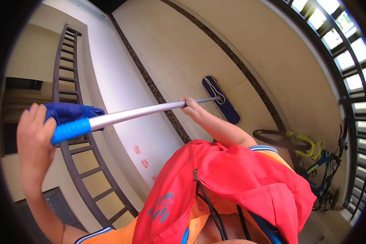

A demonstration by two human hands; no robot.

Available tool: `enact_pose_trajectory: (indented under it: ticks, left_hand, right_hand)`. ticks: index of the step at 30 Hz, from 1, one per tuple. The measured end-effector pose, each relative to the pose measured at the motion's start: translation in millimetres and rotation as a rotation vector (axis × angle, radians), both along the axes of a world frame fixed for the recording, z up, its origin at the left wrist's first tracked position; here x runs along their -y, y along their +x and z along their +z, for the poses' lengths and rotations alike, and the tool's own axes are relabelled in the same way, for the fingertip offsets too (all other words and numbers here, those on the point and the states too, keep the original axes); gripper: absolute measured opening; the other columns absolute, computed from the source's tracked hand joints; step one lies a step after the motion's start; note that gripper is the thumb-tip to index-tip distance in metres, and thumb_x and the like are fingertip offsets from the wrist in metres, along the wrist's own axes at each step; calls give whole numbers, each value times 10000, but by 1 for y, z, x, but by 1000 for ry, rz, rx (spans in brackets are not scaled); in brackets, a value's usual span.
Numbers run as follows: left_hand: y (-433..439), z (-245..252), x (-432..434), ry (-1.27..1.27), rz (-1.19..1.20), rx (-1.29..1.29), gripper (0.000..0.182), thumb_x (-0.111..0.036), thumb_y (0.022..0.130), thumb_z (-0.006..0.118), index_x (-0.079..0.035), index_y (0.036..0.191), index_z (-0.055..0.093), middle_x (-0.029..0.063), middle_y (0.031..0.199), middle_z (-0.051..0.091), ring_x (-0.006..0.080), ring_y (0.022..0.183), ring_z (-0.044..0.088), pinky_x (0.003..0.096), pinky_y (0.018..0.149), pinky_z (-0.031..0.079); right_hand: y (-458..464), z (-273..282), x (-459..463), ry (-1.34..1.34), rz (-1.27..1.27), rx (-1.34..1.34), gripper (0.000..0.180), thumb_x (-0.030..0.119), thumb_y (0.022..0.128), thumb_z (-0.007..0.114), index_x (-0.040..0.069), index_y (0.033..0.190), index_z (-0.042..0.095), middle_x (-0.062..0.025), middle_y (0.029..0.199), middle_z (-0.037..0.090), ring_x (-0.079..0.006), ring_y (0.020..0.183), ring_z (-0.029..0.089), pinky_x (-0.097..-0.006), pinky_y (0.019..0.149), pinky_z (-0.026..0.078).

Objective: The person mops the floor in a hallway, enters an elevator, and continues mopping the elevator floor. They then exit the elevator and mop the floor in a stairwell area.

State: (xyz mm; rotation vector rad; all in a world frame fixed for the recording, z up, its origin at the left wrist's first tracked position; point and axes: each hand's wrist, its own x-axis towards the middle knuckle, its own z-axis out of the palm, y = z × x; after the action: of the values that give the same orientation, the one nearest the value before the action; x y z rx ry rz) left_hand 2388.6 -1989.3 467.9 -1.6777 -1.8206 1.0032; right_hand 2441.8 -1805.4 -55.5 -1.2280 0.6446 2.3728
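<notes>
A flat mop with a silver metal pole [134, 114] stretches across the view in front of my chest. My left hand [36, 131], at the far left, is closed around its ribbed blue grip [71, 130]. Bunched at that same hand is a dark blue cloth [70, 112], lying along the grip; how it is held is partly hidden. Lower on the pole, near the middle, my right hand [190, 106] is wrapped around the metal. The mop head [227, 105], a long dark blue pad with pale edges, lies flat on the tiled floor [183, 61].
Dark marble-look bands [152, 88] border the beige tiles. At left, a white parapet wall [116, 79] with red markings carries a brown metal railing [68, 67]. A bicycle [317, 158] stands at right near a barred window [353, 67]. I wear a red vest [247, 170].
</notes>
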Motion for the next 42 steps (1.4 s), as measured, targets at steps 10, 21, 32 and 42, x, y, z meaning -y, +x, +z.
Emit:
enact_pose_trajectory:
  ticks: [10, 21, 32, 42]
  left_hand:
    - [-65, -132, -63, -153, 731, 702, 240, -240, 712, 650, -18, 725, 559, 183, 747, 573, 342, 754, 575, 434, 647, 454]
    - [-263, -201, -217, 26, 1371, 1264, 384, -389, 762, 659, -31, 859, 560, 205, 769, 626, 380, 786, 614, 433, 702, 469]
    - [-493, -179, -449, 41, 1392, 1229, 386, -414, 804, 612, -33, 820, 558, 186, 702, 619, 371, 694, 614, 427, 654, 469]
    - [-722, -155, -597, 37, 1327, 1294, 392, -419, 851, 551, -29, 806, 543, 182, 657, 597, 373, 657, 601, 446, 609, 450]
  right_hand:
    - [-195, -60, -122, 254, 572, 41, 193, -92, 770, 416, 47, 858, 317, -62, 616, 353, -164, 417, 381, -287, 366, 407]
    - [-424, -130, -283, 230, 692, -37, 128, -53, 815, 423, 37, 801, 333, -31, 563, 356, -144, 420, 388, -277, 362, 370]
    - [-667, -118, -506, 303, 701, -68, 139, -65, 812, 422, 24, 732, 352, -42, 543, 370, -164, 421, 398, -303, 401, 414]
    - [-884, -73, -660, 278, 751, -26, 117, -67, 826, 422, 3, 852, 331, -43, 557, 372, -162, 432, 398, -314, 403, 417]
